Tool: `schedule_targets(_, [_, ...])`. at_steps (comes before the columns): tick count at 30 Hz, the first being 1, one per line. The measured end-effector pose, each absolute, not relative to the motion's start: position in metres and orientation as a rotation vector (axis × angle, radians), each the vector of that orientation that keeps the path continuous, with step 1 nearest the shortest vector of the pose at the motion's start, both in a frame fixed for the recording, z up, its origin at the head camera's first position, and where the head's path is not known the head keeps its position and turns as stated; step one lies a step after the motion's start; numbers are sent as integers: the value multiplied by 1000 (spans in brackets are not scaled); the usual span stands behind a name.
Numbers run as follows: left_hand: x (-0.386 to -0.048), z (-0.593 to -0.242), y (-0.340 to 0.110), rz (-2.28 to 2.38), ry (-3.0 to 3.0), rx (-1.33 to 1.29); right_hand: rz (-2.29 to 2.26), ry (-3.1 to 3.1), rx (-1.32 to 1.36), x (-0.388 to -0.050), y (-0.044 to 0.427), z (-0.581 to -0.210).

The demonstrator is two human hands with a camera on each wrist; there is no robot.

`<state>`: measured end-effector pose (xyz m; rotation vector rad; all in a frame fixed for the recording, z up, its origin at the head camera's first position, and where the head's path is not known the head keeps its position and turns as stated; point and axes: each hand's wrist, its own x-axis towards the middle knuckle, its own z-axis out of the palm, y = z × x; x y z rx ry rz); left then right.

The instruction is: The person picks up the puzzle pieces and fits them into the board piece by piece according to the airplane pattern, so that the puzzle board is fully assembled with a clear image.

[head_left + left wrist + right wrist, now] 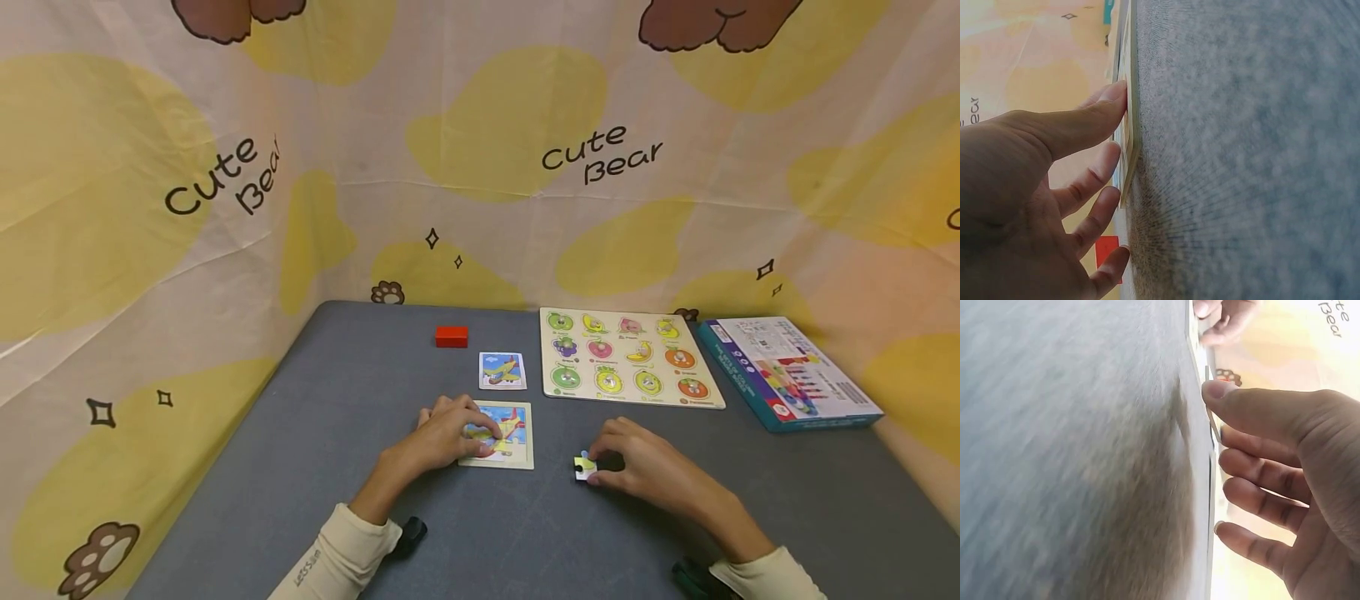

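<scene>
In the head view my left hand rests on a small framed jigsaw puzzle with an airplane picture. Its thumb and fingertips touch the puzzle's face, and part of the picture is hidden under them. From the left wrist view, the thumb lies on the edge of the board and the other fingers are loosely bent. To the right, my right hand pinches a jigsaw piece between thumb and index finger, just above the table. The right wrist view shows that piece edge-on, tilted.
An airplane picture card lies behind the puzzle, and a red block stands farther back. A fruit puzzle board lies at the back right, beside a flat teal-edged box. Printed cloth walls bound the grey table.
</scene>
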<state>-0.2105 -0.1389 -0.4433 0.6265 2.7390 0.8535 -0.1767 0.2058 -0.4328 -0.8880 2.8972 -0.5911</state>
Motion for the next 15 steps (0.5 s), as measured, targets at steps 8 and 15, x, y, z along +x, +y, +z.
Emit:
schedule_targets(8, [-211,-442,-137,830,2730,585,-608,2909,-959,-188,181,-430])
schedule_targets(15, [-210,-443,-138,844,2728,590,-655,2871,-997,-197,161,-431])
